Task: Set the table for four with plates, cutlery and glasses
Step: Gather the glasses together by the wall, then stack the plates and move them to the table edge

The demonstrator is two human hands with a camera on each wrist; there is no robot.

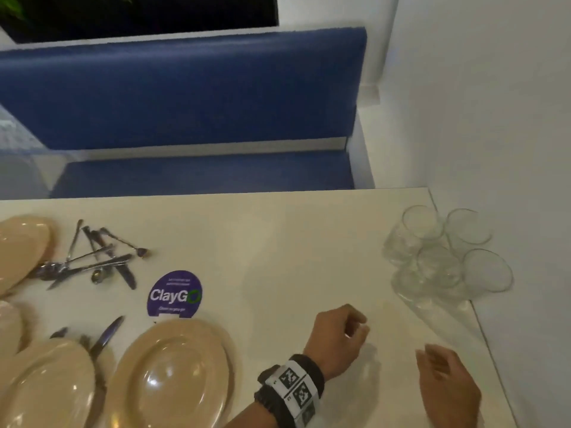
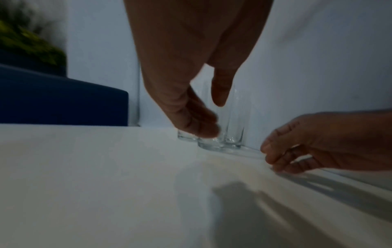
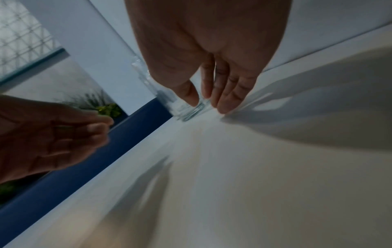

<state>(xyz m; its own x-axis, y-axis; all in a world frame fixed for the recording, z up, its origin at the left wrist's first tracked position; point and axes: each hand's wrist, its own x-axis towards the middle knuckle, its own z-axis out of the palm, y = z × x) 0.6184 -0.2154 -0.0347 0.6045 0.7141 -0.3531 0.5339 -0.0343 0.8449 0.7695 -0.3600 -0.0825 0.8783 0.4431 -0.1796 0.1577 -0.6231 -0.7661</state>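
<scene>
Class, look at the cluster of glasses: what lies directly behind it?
The white wall stands right behind the glasses, at the table corner. The hands partly cover their bases in the wrist views.

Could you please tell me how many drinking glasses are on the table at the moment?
4 glasses, clustered upright at the table's far right corner by the wall: back left, back right, front left, front right. Neither hand holds one.

On the table (image 1: pixel 278 242), four glasses (image 1: pixel 445 257) stand together at 2 o'clock, against the wall (image 1: pixel 509 118). The cutlery (image 1: pixel 95 257) lies at 10 o'clock, with plates (image 1: pixel 173 375) at 7 to 9 o'clock. The bench (image 1: pixel 185 103) is behind the table at 12 o'clock.
</scene>
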